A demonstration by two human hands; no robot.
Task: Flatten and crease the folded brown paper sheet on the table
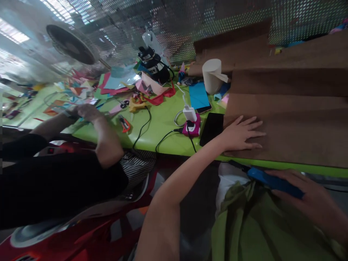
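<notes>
My left hand lies flat with spread fingers on the near left part of a large brown cardboard sheet on the green table. Below the table's front edge, at the lower right, my right hand is wrapped round the blue handle of a cutter. The cutter's dark front end points left, towards the table edge. Just left of the cardboard rests a dark phone. Beside it are a pink power adapter and a white charger with cables.
A paper roll, a blue sheet and a black bottle stand or lie farther back. An orange cutter and yellow glue gun lie left. Another person's hands are near coloured papers; a fan stands behind.
</notes>
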